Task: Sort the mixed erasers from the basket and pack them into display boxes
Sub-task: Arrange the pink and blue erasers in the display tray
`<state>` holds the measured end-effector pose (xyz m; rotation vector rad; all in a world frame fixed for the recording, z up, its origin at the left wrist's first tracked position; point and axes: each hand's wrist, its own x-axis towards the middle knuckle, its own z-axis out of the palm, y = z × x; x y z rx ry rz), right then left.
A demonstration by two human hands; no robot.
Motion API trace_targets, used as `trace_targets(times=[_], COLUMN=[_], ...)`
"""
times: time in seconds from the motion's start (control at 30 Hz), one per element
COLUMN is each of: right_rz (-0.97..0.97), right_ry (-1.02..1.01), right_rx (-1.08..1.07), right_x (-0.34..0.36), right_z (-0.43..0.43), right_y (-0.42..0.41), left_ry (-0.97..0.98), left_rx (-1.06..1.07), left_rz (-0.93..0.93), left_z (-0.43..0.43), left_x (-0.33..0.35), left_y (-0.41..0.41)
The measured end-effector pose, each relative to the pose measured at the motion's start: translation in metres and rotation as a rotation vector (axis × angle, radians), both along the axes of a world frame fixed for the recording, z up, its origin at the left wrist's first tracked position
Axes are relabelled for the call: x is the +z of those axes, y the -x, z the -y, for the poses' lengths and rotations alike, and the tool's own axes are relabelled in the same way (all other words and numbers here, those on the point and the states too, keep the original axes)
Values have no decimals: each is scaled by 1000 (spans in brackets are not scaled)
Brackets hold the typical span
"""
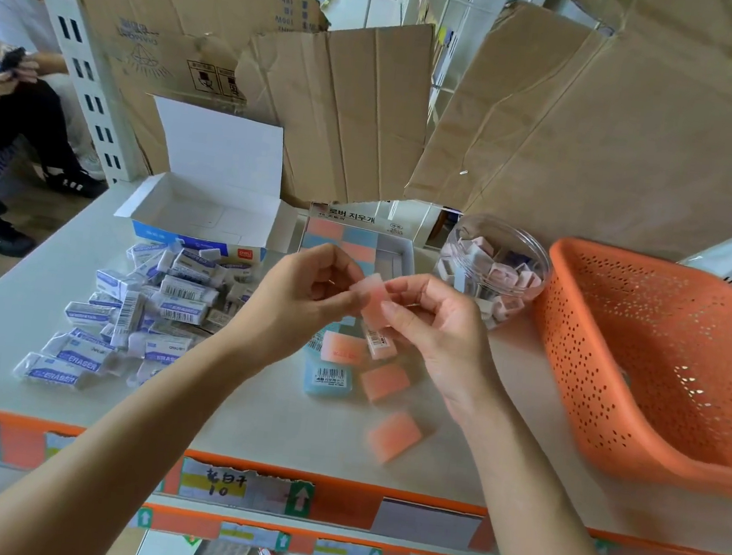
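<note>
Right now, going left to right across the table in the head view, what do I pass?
Pile of white erasers → held pink eraser → clear jar → orange basket.

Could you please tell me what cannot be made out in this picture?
Head view:
Held pink eraser: print covered by the left hand and right hand.
Orange basket: right side cut off by the frame edge.
Nearest loose pink eraser: motion-blurred, label unreadable.
Checked display box: front hidden behind both hands.
</note>
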<state>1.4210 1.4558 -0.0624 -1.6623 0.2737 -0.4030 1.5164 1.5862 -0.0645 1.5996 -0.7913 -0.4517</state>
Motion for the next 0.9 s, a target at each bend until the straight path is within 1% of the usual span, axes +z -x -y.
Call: trace_targets(times=[0.03, 0.1, 0.17, 0.2, 0.27, 0.33, 0.43, 0.5, 0.6, 0.77, 0.9], right_rz=[-34, -83, -101, -113, -146, -179, -245, -298, -328, -323, -318], right_ry=[24, 115, 301, 389, 490, 542, 579, 616, 664, 755, 763], right_rx=[13, -10, -85, -108, -129, -120, -27, 12, 2, -12, -25], right_x=[-1, -2, -6, -7, -9, -12, -14, -13, -14, -17, -19], right_z=[3, 11, 23, 27, 34, 38, 42, 46, 47, 38, 39], right_y=[-3, -12, -24, -30, -42, -53, -65, -69, -72, -72, -73], left_ry=[-9, -100, -261, -329, -434, -507, -571, -570, -591, -615, -621], left_rx=[18, 111, 224, 244, 205, 142, 118, 122, 119, 112, 101], left_rz=[26, 201, 415, 483, 564, 621, 667, 688, 704, 678, 657], left_z=[1, 1, 0, 0, 2, 7, 14, 17, 20, 19, 20], left_x=[-1, -5, -6, -6, -8, -10, -12, -13, -17, -23, -24], left_y=[-3, -11, -21, -25, -34, -39, -46, -50, -53, -53, -53])
